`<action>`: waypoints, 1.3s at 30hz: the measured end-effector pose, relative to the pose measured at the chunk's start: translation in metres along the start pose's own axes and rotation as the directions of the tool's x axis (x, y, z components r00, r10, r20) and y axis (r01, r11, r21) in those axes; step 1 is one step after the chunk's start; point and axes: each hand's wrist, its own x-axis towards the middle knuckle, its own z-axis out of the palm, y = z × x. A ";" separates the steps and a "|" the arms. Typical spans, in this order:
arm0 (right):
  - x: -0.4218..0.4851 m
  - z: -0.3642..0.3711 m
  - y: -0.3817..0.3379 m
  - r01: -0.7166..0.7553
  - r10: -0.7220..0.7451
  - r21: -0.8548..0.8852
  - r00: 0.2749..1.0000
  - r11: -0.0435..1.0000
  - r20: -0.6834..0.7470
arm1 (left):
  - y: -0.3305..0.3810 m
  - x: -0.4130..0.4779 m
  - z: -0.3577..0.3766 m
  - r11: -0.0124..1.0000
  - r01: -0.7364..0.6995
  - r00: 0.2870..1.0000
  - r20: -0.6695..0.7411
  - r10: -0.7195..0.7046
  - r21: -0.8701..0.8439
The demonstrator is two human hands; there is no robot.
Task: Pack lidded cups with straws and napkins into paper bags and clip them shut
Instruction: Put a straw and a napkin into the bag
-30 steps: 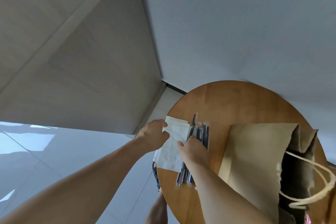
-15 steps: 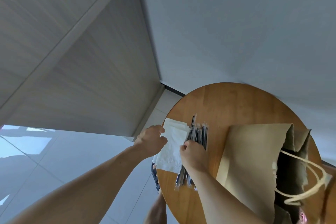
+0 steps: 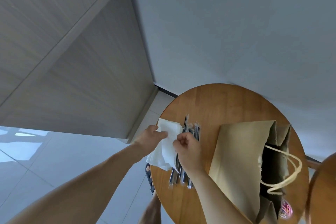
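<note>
Paper bag (image 3: 240, 160) sits at the near right of the round wooden tabletop (image 3: 218, 103). Its mouth gapes dark and its twine handles (image 3: 292, 167) flop across the opening. Whether it stands upright or lies over I cannot tell from this wide view. Something small and pink (image 3: 286, 209) shows by its nearest corner, too blurred to name.

Just left of the bag, the right grip (image 3: 187, 149) is clenched, fingertips pinching the edge of the top napkin (image 3: 169, 151) and peeling it up. The left grip (image 3: 151, 137) grasps the napkin stack (image 3: 169, 128) by its left edge with the thumb on top, steadying it where it overhangs the rim. The wrapped straws (image 3: 180, 174) lie between the stack and the bag, partly under the right wrist. Their long axis runs away from the person, roughly along the bag's left side.

The step in hand looks like separating one napkin. The move then turns on one relation: the bag's mouth lies to the right of the pinching grip, beyond the straws, and the right grip is much the nearer to it. The sheet would have to travel rightward over the straws without dragging them.

Beyond the straws is bare wood, then a pale wall.
</note>
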 end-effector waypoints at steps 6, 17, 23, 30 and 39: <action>0.004 -0.022 0.001 -0.067 0.097 0.305 0.992 0.950 -0.086 | 0.009 -0.005 0.013 0.896 0.114 0.987 0.149 -0.054 -0.430; 0.011 -0.034 0.070 -0.327 0.225 -0.646 0.945 0.689 -0.238 | -0.001 0.005 0.027 0.982 -0.009 1.000 -0.030 0.003 -0.187; 0.011 -0.038 0.070 -0.298 0.162 -0.674 0.953 0.676 -0.258 | 0.002 0.008 0.031 0.984 -0.029 0.999 -0.042 0.022 -0.177; -0.008 -0.037 0.013 -0.191 0.053 -0.489 0.958 0.851 -0.283 | 0.026 -0.006 0.033 0.985 -0.109 0.992 -0.072 0.100 -0.131; -0.032 -0.068 -0.113 0.187 -0.234 -0.357 0.968 0.915 -0.093 | 0.109 -0.069 0.010 0.857 -0.323 0.944 -0.072 0.322 -0.402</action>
